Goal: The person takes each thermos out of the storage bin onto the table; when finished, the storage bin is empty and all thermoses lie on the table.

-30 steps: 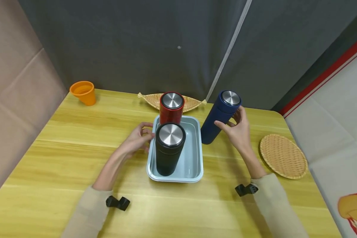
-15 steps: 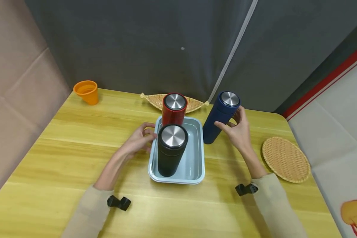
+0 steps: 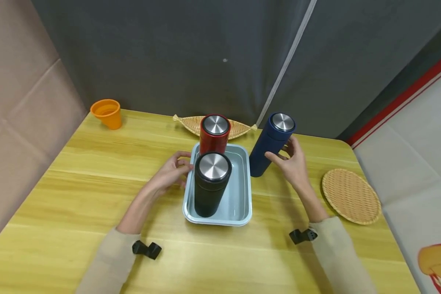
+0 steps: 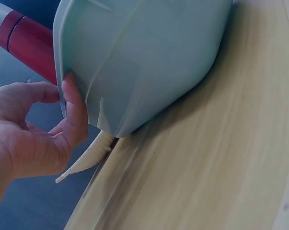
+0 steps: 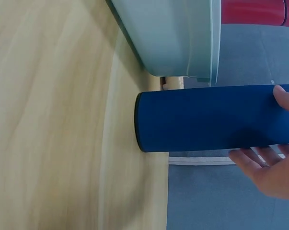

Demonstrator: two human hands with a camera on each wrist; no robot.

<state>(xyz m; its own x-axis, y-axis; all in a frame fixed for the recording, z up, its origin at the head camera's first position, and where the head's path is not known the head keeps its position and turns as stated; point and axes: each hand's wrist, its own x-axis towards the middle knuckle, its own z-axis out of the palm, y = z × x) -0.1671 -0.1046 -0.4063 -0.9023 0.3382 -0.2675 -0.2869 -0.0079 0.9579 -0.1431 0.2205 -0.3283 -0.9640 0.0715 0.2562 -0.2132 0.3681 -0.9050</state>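
My left hand (image 3: 174, 169) pinches the left rim of the light blue tray (image 3: 220, 222), thumb and fingers on either side of it in the left wrist view. Inside the tray stand a black thermos bottle (image 3: 207, 200) at the front and a red thermos bottle (image 3: 213, 143) behind it, partly hidden. Just right of the tray, my right hand (image 3: 295, 165) holds a dark blue thermos bottle (image 3: 266, 149) by its upper part. The right wrist view shows thumb and fingers on opposite sides of the blue thermos bottle (image 5: 206, 117), whose base is close beside the tray wall.
A boat-shaped woven basket (image 3: 239, 130) lies behind the tray, near the table's back edge. An orange cup (image 3: 108, 114) is at the back left corner. A round woven mat (image 3: 350, 196) lies at the right. A dark grey curtain (image 3: 169, 57) hangs behind the wooden table (image 3: 213, 261).
The head view has shifted slightly. My right hand's fingers sit a little lower behind the blue thermos bottle than half a second ago. The bottles and tray keep their places.
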